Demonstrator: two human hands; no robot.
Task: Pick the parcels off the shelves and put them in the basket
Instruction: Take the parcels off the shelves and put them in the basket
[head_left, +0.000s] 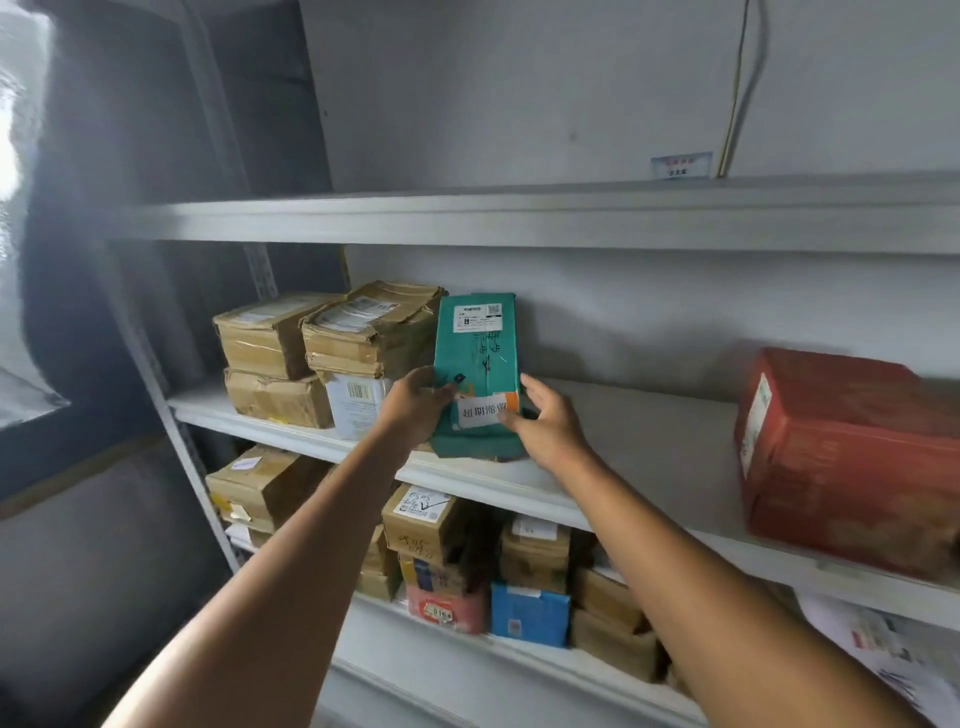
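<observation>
top shelf (519, 221): small label card (680, 165), upper right | middle shelf (649, 436): stacked brown cartons (322, 338) left, teal parcel (475, 353) centre at front edge, red box (852, 457) right | lower shelf (519, 662): blue parcel (530, 613), brown boxes (535, 556), lower centre

Shelf (623, 431): painted metal, matt grey. Green parcel (475, 358) — smooth teal wrap, creased, paper labels. Cartons (332, 338) at its 9 o'clock: brown cardboard, crumpled, glossy tape. Red box (841, 457) at 3 o'clock — printed card, slight sheen.
</observation>
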